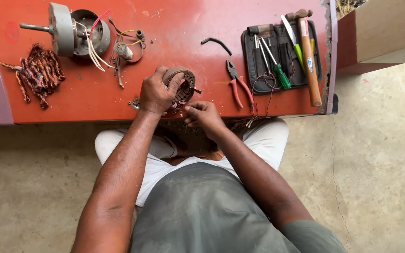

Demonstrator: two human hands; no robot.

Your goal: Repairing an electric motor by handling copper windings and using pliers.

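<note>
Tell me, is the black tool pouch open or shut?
Open: the black tool pouch lies spread flat on the red table, screwdrivers showing.

Bright, even daylight fills the scene, soft and without harsh glare. The red table (pixel 174 28) looks strongly saturated, with only short, faint shadows beside the tools. A darker shadow sits under the table edge, over the person's lap. Focus is sharp throughout. Straight edges bow slightly near the corners, showing wide-angle distortion.
</note>
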